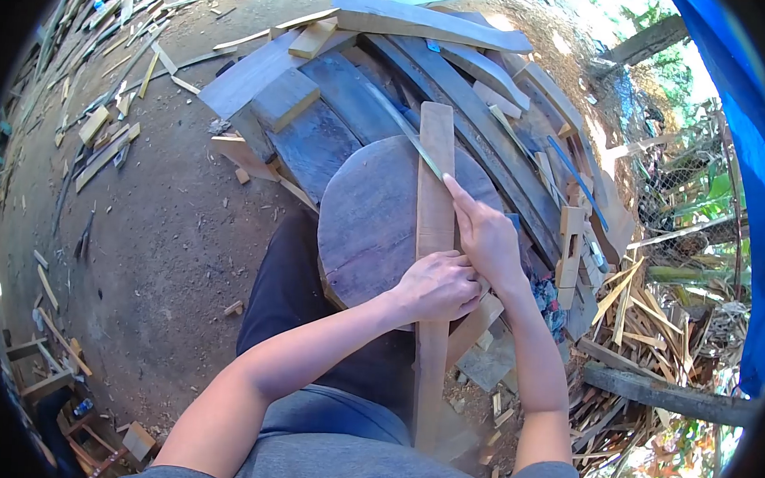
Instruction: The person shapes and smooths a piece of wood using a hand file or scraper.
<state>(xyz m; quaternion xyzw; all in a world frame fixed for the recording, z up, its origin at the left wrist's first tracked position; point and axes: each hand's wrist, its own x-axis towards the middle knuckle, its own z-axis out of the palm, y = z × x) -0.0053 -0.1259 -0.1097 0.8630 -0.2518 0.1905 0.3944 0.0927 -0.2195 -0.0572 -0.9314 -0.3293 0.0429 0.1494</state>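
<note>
A long narrow wooden board (pixel 437 155) lies across a round dark wooden block (pixel 366 221) in front of my lap. My left hand (pixel 436 285) is closed around the board near the block's near edge. Just beyond it, my right hand (pixel 486 236) grips a long thin curved blade (pixel 401 123). Its index finger is stretched out along the board's right edge towards the blade. The blade runs up and to the left, across the board's far part. Its handle is hidden inside my right hand.
Dark planks and curved boards (pixel 356 90) are stacked beyond the block. A pile of pale offcuts and splinters (pixel 638 322) lies to the right, with a log (pixel 668 397) below it. Bare dirt ground (pixel 158 227) with scattered wood scraps spreads to the left. A blue tarp (pixel 743 128) hangs at far right.
</note>
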